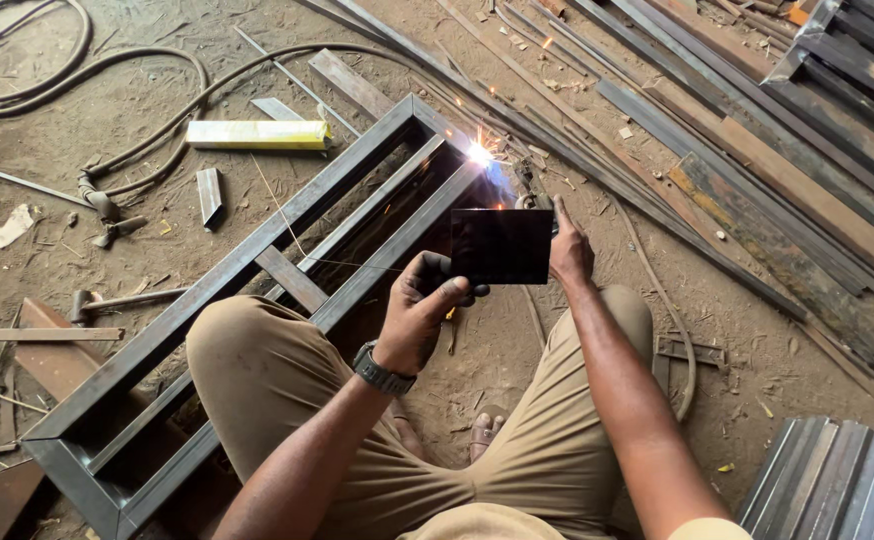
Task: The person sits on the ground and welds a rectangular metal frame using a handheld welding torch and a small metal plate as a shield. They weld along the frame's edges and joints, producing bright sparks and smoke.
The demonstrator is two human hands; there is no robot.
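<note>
**Q:** What step did the figure show?

**A:** Arc welding, judged from the bright spark [480, 153] at the far corner of the rectangular steel frame [257, 290] lying on the dirt floor [107, 90]. The left hand [422, 310] held a dark welding glass [502, 245] up before the arc, its fingers [447, 292] pinching the glass's lower left edge. The right hand [569, 250] reached past the glass toward the spark; its fingers were hidden behind the glass, so their state could not be told, nor whether they held an electrode holder.

**Q:** What did the next move call for?

**A:** In judgement, a steady reach along the joint with the glass kept between eye and arc.

**Q:** How much open room was there?

**A:** Little. The person crouched with the left knee [247, 340] over the frame's long rail. Stacked flat steel bars [787, 150] lay just right of the arc, cables [137, 80] looped to the far left, and a yellowish electrode box [257, 134] lay beside the frame's left rail. A hammer [117, 300] and offcuts lay near the left side, more steel sections [837, 480] at lower right.
</note>
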